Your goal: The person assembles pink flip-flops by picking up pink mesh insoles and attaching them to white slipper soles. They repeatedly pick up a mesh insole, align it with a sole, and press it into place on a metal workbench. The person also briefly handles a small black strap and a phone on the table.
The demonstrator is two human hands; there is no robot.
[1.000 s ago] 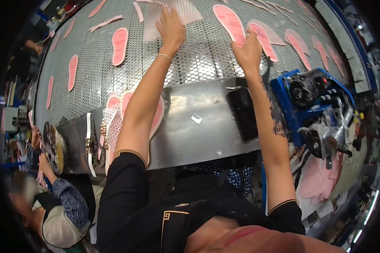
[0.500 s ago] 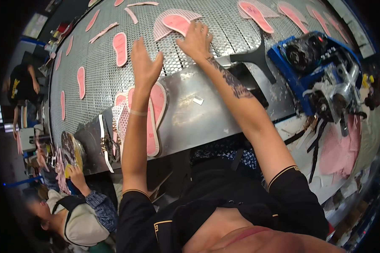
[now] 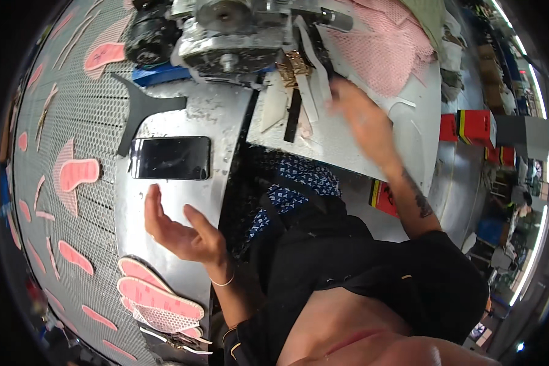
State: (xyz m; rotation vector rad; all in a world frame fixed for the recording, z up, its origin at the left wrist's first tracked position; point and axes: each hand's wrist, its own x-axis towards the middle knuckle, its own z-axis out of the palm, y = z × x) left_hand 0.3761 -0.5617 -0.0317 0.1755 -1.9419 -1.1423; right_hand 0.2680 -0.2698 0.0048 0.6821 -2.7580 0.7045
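Note:
My left hand (image 3: 186, 235) hovers over the metal worktop, fingers curved and apart, holding nothing. Just beyond its fingertips lies a black smartphone (image 3: 171, 158). My right hand (image 3: 366, 125) is over the white table (image 3: 329, 134) on the right, smeared by motion. Its fingertips are beside a dark strip and a white strip (image 3: 314, 52); whether they touch them cannot be made out. Left of it lie gold-patterned straps (image 3: 294, 66) and a short black strip (image 3: 293, 116). Pink sandal soles (image 3: 158, 297) with a white mesh upper are stacked near my left forearm.
A grey perforated conveyor (image 3: 73, 238) on the left carries pink insoles (image 3: 79, 175) and mesh offcuts. A greasy machine (image 3: 229, 43) stands at the top, beside a dark Y-shaped bracket (image 3: 146, 110). Pink mesh fabric (image 3: 384, 46) lies at the white table's far end. Red-and-yellow boxes (image 3: 476, 127) stand right.
My body has turned right. Both hands have left the conveyor and its insole: the right is now over the white table, the left over the metal worktop by the phone.

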